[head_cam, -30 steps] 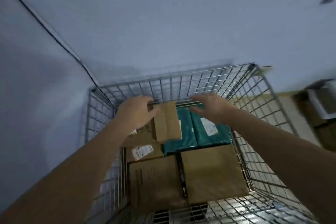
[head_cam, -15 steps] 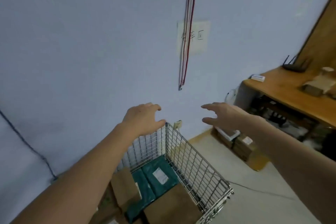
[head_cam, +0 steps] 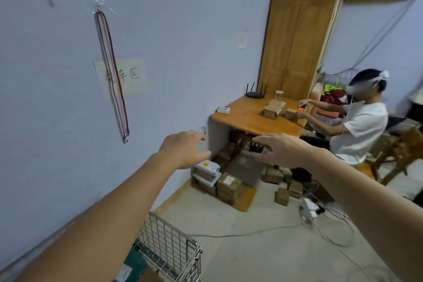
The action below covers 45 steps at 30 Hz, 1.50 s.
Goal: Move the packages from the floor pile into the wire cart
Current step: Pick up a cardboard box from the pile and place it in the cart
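Both hands have swung up and away from the cart since half a second ago, and the view has turned with them toward the far corner of the room. Fingers on the left hand (head_cam: 185, 149) are spread loosely, thumb jutting out, holding nothing; the right hand (head_cam: 280, 149) matches it, fingers apart and slightly curled, also empty. Both arms reach out level, side by side, pointing toward about one o'clock.

Beyond the fingertips, the floor pile (head_cam: 225, 184) of brown boxes and a white mailer sits against the wall under the wooden desk (head_cam: 247, 119), well apart from the hands. A few loose cartons (head_cam: 282, 197) lie further round at two o'clock, near a tangle of cables (head_cam: 325, 222). The wire cart (head_cam: 169, 249) is down at six o'clock, only its corner showing, with a teal package (head_cam: 135, 265) and some cardboard visible inside.

To do this step well, I'd say walk right up to the pile before stooping, take the top mailer or a single box with both hands, and mind the cables underfoot on the way back.

Compared with the earlier frame, the cart has dropped almost out of sight, and a seated person (head_cam: 359, 130) at the desk is now in view.
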Motion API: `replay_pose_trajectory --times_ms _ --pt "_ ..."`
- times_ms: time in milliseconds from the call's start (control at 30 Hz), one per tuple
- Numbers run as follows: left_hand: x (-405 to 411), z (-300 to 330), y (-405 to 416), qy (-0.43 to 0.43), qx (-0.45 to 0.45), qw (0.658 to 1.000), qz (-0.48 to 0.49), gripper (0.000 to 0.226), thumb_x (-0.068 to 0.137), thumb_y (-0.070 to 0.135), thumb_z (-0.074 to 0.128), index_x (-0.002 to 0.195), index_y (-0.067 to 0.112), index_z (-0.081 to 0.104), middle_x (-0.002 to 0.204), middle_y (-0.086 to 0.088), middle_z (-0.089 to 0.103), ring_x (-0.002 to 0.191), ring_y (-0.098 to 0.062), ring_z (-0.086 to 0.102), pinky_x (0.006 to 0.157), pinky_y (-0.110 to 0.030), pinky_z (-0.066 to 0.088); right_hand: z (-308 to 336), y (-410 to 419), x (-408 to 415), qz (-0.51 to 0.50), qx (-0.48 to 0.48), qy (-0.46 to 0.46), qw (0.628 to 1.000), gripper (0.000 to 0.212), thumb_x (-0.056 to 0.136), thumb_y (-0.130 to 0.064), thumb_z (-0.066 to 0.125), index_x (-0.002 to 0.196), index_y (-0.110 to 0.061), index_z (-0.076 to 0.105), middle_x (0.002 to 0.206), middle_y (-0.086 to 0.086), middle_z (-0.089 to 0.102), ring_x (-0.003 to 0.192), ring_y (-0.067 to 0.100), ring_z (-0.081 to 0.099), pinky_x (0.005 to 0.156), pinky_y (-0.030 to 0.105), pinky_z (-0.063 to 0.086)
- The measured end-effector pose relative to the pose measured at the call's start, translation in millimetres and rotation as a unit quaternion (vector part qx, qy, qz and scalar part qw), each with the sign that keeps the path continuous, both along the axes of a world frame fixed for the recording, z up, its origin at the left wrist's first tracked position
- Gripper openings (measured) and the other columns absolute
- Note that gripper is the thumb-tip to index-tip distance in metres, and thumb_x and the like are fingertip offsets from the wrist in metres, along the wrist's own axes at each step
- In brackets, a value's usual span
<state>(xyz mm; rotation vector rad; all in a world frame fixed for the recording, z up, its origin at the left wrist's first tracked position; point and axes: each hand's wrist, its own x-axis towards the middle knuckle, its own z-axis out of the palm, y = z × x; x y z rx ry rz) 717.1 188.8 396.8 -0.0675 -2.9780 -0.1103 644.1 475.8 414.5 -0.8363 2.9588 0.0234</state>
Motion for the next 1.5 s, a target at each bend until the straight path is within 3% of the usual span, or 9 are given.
replay_pose_trajectory --times_ms 200,367,800,1133,1300,1500 --pt "-56 -8 40 -0.004 -0.006 1.000 -0.023 0.062 0.093 0.065 0.052 0.147 0.034 0.051 0.146 0.004 0.058 0.125 -0.023 0.060 0.097 -0.043 0.053 -2 45 -50 -0.015 -0.001 -0.003 1.000 0.066 0.101 -0.060 0.051 0.159 -0.033 0.037 0.155 0.001 0.051 0.137 0.024 0.052 0.101 0.036 0.047" --pt "-113 -22 47 -0.019 -0.023 0.999 -0.038 0.062 0.093 0.066 0.051 0.146 0.033 0.051 0.141 0.004 0.062 0.124 -0.022 0.060 0.098 -0.045 0.054 -20 53 -98 -0.035 -0.011 -0.005 0.999 0.066 0.099 -0.064 0.052 0.157 -0.036 0.038 0.151 0.001 0.055 0.131 0.024 0.056 0.099 0.037 0.053" --pt "-279 -46 121 -0.076 -0.024 0.993 -0.085 0.060 0.097 0.061 0.051 0.148 0.031 0.050 0.140 0.005 0.061 0.123 -0.021 0.060 0.094 -0.039 0.050 -54 125 -240 -0.079 -0.031 -0.030 0.996 0.070 0.098 -0.064 0.052 0.158 -0.032 0.039 0.154 -0.001 0.053 0.136 0.023 0.053 0.106 0.041 0.049" --pt "-394 -62 156 -0.084 -0.003 0.996 0.003 0.058 0.096 0.060 0.051 0.146 0.031 0.052 0.140 0.006 0.061 0.122 -0.020 0.060 0.094 -0.039 0.051 -62 153 -402 0.005 0.015 -0.054 0.998 0.067 0.101 -0.062 0.050 0.158 -0.031 0.039 0.152 0.001 0.053 0.135 0.024 0.053 0.105 0.038 0.048" --pt "-435 -76 146 -0.110 0.001 0.993 0.052 0.050 0.098 0.049 0.052 0.145 0.032 0.053 0.141 0.003 0.062 0.121 -0.023 0.061 0.096 -0.041 0.052 -72 135 -475 0.044 0.006 -0.064 0.997 0.067 0.100 -0.064 0.050 0.158 -0.032 0.039 0.149 0.001 0.055 0.132 0.023 0.055 0.101 0.037 0.048" --pt "-502 -101 119 -0.122 0.006 0.988 0.093 0.055 0.099 0.059 0.047 0.145 0.030 0.054 0.141 0.003 0.062 0.125 -0.024 0.060 0.099 -0.042 0.051 -100 98 -560 0.087 0.017 -0.078 0.993 0.068 0.099 -0.067 0.048 0.157 -0.033 0.040 0.150 0.000 0.055 0.133 0.023 0.054 0.104 0.038 0.049"
